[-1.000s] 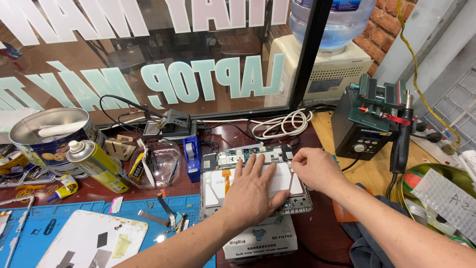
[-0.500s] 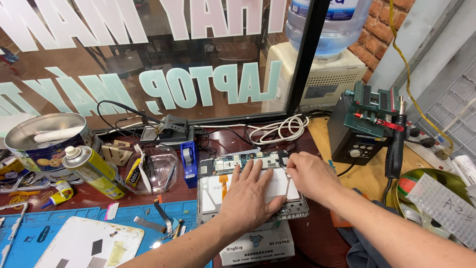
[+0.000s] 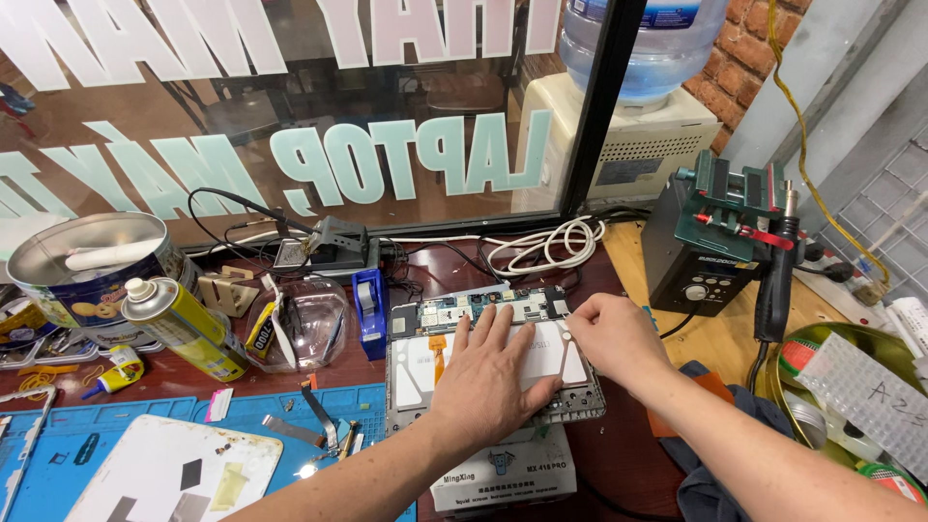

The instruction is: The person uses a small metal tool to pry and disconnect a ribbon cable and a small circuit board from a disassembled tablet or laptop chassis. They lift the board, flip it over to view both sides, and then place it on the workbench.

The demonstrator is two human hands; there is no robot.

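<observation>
Two bare hands rest on an opened tablet [image 3: 416, 372] lying on the surface: the left hand [image 3: 493, 372] lies flat with fingers spread across its white battery, gripping nothing; the right hand [image 3: 614, 333] pinches at the tablet's right edge. Left of the tablet stands a blue tape dispenser [image 3: 368, 309]; beyond the tablet lies a coiled white cable [image 3: 546, 246].

Both hands, left hand [image 3: 493, 372] and right hand [image 3: 614, 333], press the opened tablet [image 3: 416, 372].
</observation>
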